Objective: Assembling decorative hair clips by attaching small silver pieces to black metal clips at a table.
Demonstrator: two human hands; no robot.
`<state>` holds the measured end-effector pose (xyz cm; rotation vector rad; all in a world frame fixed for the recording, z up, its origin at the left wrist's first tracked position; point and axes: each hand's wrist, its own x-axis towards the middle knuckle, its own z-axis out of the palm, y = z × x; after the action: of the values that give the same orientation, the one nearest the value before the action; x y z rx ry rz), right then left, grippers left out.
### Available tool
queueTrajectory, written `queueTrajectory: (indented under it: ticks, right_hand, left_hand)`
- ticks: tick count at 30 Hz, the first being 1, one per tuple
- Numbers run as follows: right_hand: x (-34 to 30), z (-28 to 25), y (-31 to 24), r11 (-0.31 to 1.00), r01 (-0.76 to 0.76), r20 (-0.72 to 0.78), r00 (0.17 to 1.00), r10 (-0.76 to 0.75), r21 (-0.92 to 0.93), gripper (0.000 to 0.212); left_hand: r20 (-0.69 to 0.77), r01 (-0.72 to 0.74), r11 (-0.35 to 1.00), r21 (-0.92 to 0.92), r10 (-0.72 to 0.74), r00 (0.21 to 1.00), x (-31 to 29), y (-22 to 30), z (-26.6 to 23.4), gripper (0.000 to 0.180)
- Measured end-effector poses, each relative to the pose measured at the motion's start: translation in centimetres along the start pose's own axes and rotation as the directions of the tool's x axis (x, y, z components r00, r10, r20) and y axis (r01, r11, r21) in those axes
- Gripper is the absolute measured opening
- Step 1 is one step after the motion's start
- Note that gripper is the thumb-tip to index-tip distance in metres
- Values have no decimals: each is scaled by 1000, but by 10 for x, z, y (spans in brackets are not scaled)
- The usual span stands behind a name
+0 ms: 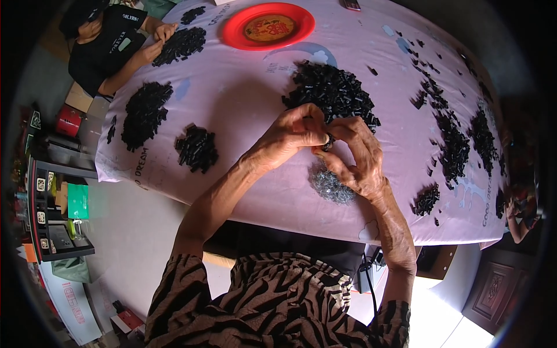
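We pinch a piece [328,142] between left hand [295,134] and right hand [358,153], probably light, stiff, slick, best held by its ends

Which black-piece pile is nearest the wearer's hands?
The large central pile, just beyond the left hand and right hand, which partly overlap it in view. The other black piles lie farther off, toward the table's left and right.

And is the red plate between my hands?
No, your left hand and right hand hold a small dark piece; the red plate lies farther.
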<state>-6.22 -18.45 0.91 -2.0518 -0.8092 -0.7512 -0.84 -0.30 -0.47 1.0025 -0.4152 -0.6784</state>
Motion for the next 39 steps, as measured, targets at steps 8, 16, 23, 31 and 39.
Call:
queueTrajectory:
  ticks: [8,16,23,31,39]
  right_hand:
    - [3,0,0,997,-4,-38,999,7,72,38]
    - [0,1,0,999,-1,-31,1000,2,47,40]
    - [-1,1,-3,998,-28,-21,999,29,59,39]
    - [0,2,-1,999,-22,-22,999,23,46,44]
    - [-1,3,0,998,-37,-21,999,38,53,47]
  left_hand:
    - [34,5,981,-194,2,999,1,-7,-1,19]
    - [110,23,982,-186,-2,994,2,-9,-2,21]
    - [153,51,978,-200,-20,988,1,-7,-4,22]
    - [109,43,986,-163,-25,994,0,-6,0,25]
    - [89,50,983,-174,-35,995,1,-7,1,26]
